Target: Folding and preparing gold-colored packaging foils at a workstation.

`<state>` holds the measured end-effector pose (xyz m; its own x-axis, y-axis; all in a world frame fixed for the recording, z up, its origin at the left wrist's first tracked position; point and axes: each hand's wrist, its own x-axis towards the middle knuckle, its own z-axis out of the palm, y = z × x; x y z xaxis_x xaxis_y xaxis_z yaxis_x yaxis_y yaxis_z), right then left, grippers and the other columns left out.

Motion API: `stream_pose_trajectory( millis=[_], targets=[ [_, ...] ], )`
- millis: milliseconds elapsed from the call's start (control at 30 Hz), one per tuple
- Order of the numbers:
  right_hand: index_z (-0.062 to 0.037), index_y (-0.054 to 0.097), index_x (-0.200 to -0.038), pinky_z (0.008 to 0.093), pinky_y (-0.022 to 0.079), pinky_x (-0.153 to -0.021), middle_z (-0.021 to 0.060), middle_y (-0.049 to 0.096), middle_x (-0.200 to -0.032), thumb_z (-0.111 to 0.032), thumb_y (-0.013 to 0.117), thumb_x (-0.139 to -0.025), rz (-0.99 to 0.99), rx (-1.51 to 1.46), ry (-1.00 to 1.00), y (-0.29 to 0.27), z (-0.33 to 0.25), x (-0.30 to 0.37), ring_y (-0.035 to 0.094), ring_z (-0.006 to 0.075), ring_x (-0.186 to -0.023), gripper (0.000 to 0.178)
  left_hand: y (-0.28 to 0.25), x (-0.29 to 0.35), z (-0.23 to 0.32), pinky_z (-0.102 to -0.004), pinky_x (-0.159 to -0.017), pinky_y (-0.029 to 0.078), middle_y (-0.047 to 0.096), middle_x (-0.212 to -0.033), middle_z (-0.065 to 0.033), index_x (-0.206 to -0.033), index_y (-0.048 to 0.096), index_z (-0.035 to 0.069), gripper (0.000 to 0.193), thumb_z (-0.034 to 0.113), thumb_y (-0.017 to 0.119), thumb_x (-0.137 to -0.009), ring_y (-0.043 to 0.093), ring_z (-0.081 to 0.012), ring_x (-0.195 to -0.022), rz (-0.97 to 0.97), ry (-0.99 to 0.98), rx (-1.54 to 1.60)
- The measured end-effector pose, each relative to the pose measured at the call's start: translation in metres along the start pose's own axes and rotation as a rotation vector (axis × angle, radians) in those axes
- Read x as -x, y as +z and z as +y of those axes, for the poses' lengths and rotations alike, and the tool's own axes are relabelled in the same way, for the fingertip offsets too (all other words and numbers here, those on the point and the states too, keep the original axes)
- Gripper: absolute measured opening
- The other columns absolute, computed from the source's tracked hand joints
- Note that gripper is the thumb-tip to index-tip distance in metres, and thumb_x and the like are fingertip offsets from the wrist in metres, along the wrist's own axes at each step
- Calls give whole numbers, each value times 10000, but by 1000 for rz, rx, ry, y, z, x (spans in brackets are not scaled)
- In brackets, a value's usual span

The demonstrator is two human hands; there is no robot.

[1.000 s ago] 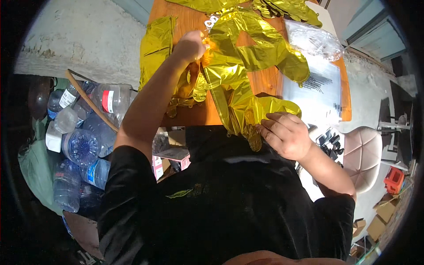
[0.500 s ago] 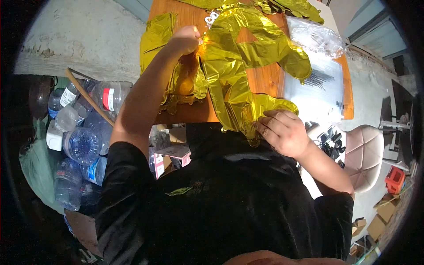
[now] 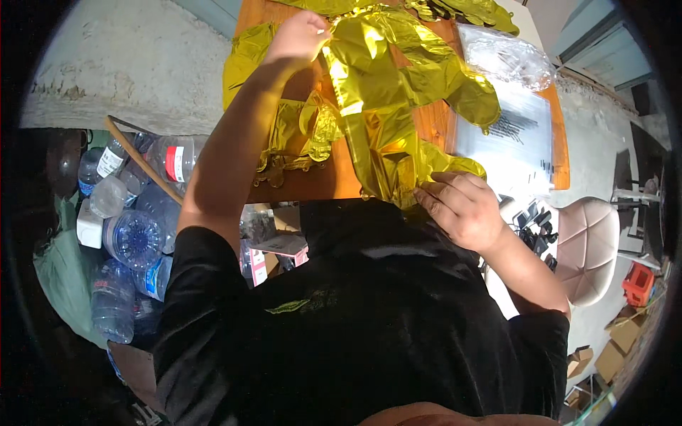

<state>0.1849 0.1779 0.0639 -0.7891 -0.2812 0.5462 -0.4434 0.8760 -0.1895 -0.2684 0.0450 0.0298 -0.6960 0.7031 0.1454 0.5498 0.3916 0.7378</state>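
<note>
A flat, uninflated gold foil balloon (image 3: 369, 85), looking like a letter R, lies on the wooden table and hangs a little over its near edge. At its upper left edge, my left hand (image 3: 298, 37) is closed, pinching the foil between the fingertips. My right hand (image 3: 463, 213) grips the balloon's lower end at the near edge, its fingers bent over the crinkled foil. Another gold foil balloon (image 3: 288, 135) lies to the left, partly hidden under my left forearm. More gold foil (image 3: 476, 13) lies along the far side.
On the table's right side are a crumpled clear plastic bag (image 3: 504, 57) and a stack of clear plastic sleeves (image 3: 511, 138). Clear plastic bottles (image 3: 135, 238) are piled at the left. A padded chair (image 3: 586, 248) stands at the right, near a red plastic crate (image 3: 638, 284).
My left hand has moved farther from me along the balloon's left edge, and the foil there looks straighter. My right hand has shifted slightly right, still on the lower end.
</note>
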Motion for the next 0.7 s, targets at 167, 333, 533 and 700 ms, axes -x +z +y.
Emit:
stream_pose_trajectory(
  millis=[167,333,533,700],
  targets=[
    [-13,804,-1114,407,604,-849,110,755,-1055,-149,727,-753,48,91,53,-18,7,-3,744,313,-1012,394,28,-41,27,-284,-667,532,740,-920,-47,-1264,710,-13,320,159,788,-1007,654,-118,-732,-45,-32,150],
    [-27,784,-1156,435,588,-891,111,754,-1100,-139,783,-710,19,140,204,-5,33,-2,732,326,-1052,460,57,-81,4,-339,-750,582,791,-923,-85,-1137,776,-4,238,158,802,-965,725,-171,-790,-18,-123,-67],
    [-42,782,-1152,427,585,-904,102,760,-1131,-73,825,-716,26,163,316,10,45,9,729,317,-1067,439,86,-94,12,-403,-850,600,810,-966,-159,-1076,799,33,234,177,815,-892,781,-307,-906,52,149,-290],
    [-37,783,-1151,424,584,-903,103,758,-1143,-60,828,-712,-9,142,365,10,52,12,727,311,-1058,442,93,-89,18,-446,-857,597,792,-992,-193,-1088,785,52,238,212,756,-915,769,-364,-937,124,160,-443]
  ],
)
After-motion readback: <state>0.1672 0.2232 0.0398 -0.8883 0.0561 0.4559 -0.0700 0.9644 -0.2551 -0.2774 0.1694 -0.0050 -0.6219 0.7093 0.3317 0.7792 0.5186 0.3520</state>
